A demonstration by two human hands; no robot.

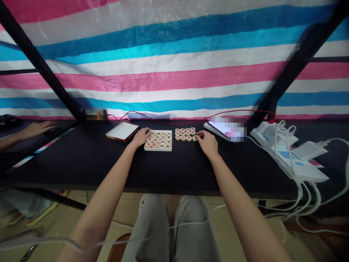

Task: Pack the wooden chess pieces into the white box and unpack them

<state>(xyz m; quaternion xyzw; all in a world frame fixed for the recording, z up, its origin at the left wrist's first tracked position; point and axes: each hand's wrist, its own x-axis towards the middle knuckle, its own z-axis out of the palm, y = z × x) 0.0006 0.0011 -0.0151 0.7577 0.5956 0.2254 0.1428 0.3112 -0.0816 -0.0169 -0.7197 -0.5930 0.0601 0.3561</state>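
Observation:
In the head view, a shallow white box [158, 149] on the black table holds several round xiangqi pieces with red or dark characters. At its left side, my left hand [141, 137] is closed on the edge, fingers over the far left corner. Right of the box, several red-marked xiangqi pieces [183, 138] lie together in rows. My right hand [208, 143] has its fingers closed at the piece [194, 138] on the near right end of this group. The patterned box lid [122, 131] lies inside up, left of my left hand.
A phone [222, 128] rests on a white object at the right. Farther right stands a white power strip [289, 153] with tangled cables. A red cable [163, 122] runs along the back before a striped sheet [174, 80]. Another person's hand [40, 128] is at far left.

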